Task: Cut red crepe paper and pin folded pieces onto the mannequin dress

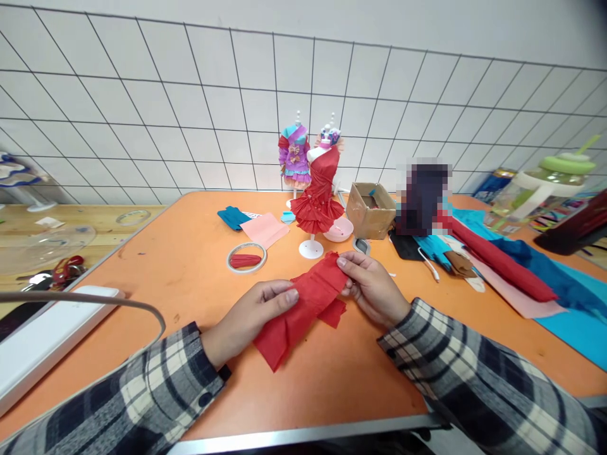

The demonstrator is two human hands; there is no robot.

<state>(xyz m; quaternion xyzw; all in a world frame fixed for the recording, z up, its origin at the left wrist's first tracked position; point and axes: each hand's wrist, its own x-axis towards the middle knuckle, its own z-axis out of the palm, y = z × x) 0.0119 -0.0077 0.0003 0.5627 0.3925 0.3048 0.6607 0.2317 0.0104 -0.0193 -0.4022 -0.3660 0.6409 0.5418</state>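
A strip of red crepe paper [303, 306] is stretched between my two hands above the orange table [208, 398]. My left hand [258, 316] grips its left side, thumb on top and fingers underneath. At the upper right end, my right hand [370, 284] pinches the paper's edge between thumb and fingers. A second layer or flap of red paper hangs below, near the right hand. Just beyond stands a small dress form in a red ruffled one-shoulder dress [320, 189], upright on a round white base.
Behind the red dress stands a second dress form in a purple outfit [294, 158]. A tape ring [246, 270] surrounds folded red paper. Pink paper [266, 229], a pink bowl [340, 229] and a cardboard box [370, 212] lie beyond. Coloured paper rolls [502, 259] and a jug [535, 196] occupy the right.
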